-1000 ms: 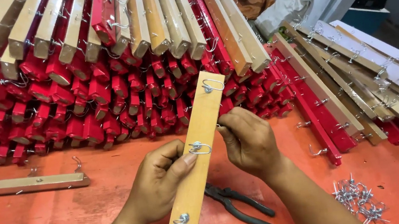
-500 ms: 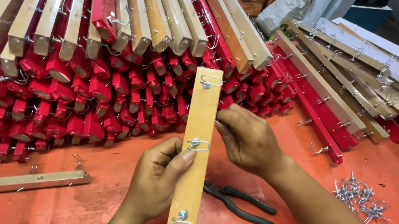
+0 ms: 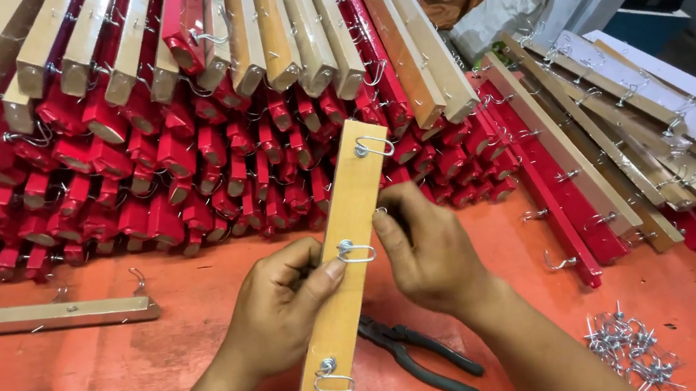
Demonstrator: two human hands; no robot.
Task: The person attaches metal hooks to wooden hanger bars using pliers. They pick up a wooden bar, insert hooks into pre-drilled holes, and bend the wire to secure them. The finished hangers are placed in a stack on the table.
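A long light wooden slat [image 3: 350, 222] runs from the bottom centre up toward the stack, with three metal hooks fixed along it. My left hand [image 3: 286, 307] grips the slat at its middle, thumb beside the middle hook [image 3: 354, 251]. My right hand [image 3: 427, 252] holds the slat's right edge at the same height, its fingertips against the wood next to that hook. Another hook [image 3: 373, 146] sits near the slat's far end and one [image 3: 332, 377] near the close end.
Black-handled pliers [image 3: 418, 355] lie on the red surface under the slat. A pile of loose metal hooks [image 3: 632, 348] lies at the lower right. Red and wooden slats are stacked behind [image 3: 179, 137] and at the right [image 3: 618, 133]. A single slat [image 3: 41, 316] lies at left.
The slat and both hands have shifted very slightly; my right fingers stay at the middle hook. Nothing was picked up or let go.
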